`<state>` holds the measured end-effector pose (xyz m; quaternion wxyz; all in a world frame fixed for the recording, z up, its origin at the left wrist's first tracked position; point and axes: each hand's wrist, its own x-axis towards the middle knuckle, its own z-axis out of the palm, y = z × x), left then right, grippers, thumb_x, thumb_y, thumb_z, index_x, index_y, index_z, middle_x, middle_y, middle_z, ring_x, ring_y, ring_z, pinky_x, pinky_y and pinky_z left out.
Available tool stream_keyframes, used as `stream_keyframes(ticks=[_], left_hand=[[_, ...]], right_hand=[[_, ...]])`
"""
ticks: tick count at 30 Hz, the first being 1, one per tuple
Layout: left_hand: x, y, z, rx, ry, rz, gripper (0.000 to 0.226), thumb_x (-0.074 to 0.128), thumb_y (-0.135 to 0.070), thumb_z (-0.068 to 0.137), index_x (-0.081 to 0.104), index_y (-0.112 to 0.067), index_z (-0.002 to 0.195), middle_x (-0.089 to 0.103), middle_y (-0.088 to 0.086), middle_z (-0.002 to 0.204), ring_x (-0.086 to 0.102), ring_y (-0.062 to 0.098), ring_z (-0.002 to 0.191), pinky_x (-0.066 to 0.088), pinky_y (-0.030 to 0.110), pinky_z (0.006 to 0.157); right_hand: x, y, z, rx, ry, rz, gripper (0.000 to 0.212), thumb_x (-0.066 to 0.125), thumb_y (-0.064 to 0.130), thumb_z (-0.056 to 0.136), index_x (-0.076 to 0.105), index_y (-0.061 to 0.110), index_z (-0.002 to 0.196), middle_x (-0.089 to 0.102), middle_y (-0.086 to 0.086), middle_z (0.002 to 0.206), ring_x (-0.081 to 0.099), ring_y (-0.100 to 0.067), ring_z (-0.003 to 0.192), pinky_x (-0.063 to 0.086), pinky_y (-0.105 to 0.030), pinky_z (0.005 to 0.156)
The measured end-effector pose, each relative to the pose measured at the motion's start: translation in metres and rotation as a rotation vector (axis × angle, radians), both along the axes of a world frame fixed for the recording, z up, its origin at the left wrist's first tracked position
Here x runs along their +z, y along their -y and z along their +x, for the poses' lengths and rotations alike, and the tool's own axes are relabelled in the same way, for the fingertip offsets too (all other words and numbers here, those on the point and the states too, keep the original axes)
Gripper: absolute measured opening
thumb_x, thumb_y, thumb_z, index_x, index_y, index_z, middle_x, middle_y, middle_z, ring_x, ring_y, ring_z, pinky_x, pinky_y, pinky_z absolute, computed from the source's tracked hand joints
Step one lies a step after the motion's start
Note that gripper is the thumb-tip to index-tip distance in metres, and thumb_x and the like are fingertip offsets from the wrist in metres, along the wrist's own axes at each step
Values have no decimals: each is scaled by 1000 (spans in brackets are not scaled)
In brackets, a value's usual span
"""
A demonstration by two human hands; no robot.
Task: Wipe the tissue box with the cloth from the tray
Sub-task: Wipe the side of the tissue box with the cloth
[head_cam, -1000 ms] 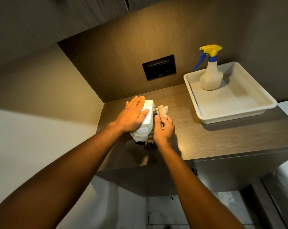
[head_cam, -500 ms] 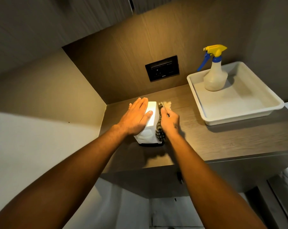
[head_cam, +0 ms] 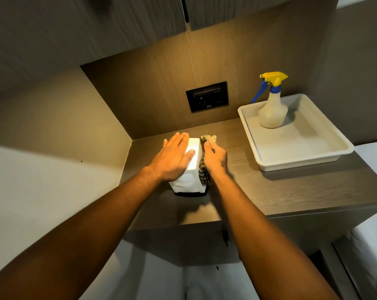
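Since a second ago the right hand (head_cam: 215,158) has slid the cloth (head_cam: 203,169) farther back along the box (head_cam: 190,167), away from the near corner where it was first bunched; the left hand (head_cam: 172,158) has stayed put on top. That left hand lies flat and open on the box, fingers spread toward the wall, thumb across the lit white top. On the other side the fingers are curled shut on the cloth — a dark patterned rag with a pale tuft showing past the fingertips — and press it against the box's right side. Box and hands sit at the left end of the wooden shelf (head_cam: 269,191), near the corner. Well apart to the right stands the white tray (head_cam: 302,161), with a spray bottle (head_cam: 271,109) upright in its far left corner — yellow trigger head, blue lever. A black socket (head_cam: 207,96) is set in the back panel above the box.
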<state>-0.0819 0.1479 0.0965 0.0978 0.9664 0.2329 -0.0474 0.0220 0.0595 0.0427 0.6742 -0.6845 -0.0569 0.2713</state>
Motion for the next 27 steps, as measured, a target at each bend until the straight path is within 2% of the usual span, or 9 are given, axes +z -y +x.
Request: stream_keyframes(ticks=[2, 5, 9, 11, 15, 19, 22, 24, 27], left_hand=[[-1, 1, 0, 5, 0, -4, 67, 27, -44, 111, 4, -11, 164, 3, 7, 174, -2, 25, 160, -3, 51, 128], [-1, 0, 0, 7, 9, 2, 66, 28, -44, 111, 5, -11, 164, 5, 7, 174, 0, 25, 160, -2, 50, 127], [-2, 0, -2, 3, 19, 3, 67, 28, -43, 111, 6, -10, 164, 6, 7, 174, 0, 26, 160, -2, 50, 126], [-2, 0, -2, 2, 20, 3, 67, 28, -43, 111, 5, -10, 164, 4, 8, 174, -1, 25, 160, -3, 49, 126], [-1, 0, -2, 3, 11, -7, 67, 27, -44, 111, 5, -9, 164, 4, 8, 174, -1, 26, 160, -2, 53, 128], [1, 2, -2, 7, 7, -5, 67, 26, -44, 111, 6, -10, 164, 5, 8, 174, 0, 26, 160, 0, 54, 128], [1, 2, -2, 8, 6, -2, 66, 26, -44, 111, 6, -9, 164, 5, 8, 174, 0, 26, 160, 0, 54, 128], [1, 2, -2, 5, 6, 6, 66, 25, -43, 111, 6, -9, 164, 4, 9, 174, -1, 25, 160, 1, 53, 128], [0, 2, -2, 7, 10, 5, 66, 25, -43, 111, 5, -9, 164, 4, 9, 174, -1, 25, 160, 0, 52, 129]], right_hand=[[-15, 9, -6, 16, -70, -67, 26, 50, 32, 100, 67, 16, 87, 70, -11, 95, 66, -23, 93, 55, -33, 77], [-24, 32, -39, -16, -35, -159, 34, 45, 38, 102, 67, 16, 116, 67, -6, 113, 61, -21, 105, 43, -23, 81], [-20, 46, -88, -138, 20, -5, 34, 48, 27, 103, 58, 13, 132, 57, -1, 118, 53, -8, 101, 39, -1, 57], [-15, 44, -96, -159, 64, 56, 34, 49, 23, 103, 58, 10, 133, 57, -2, 123, 55, -9, 104, 44, 1, 59], [-16, 44, -68, -75, -13, -43, 34, 44, 31, 104, 60, 15, 128, 57, 0, 117, 54, -13, 107, 34, -8, 62], [-17, 27, -26, -15, -135, -93, 29, 50, 32, 101, 70, 14, 112, 67, -5, 105, 60, -20, 100, 43, -24, 77], [-2, 12, -13, 1, -70, -37, 27, 52, 26, 100, 71, 7, 101, 66, -4, 84, 61, -17, 81, 48, -23, 61], [11, 11, -15, -21, 27, 46, 28, 53, 23, 100, 71, 4, 107, 68, -6, 93, 63, -17, 83, 46, -19, 56], [17, 18, -38, -69, 182, 99, 31, 51, 23, 101, 67, 8, 123, 63, -1, 115, 61, -11, 97, 46, -11, 65]])
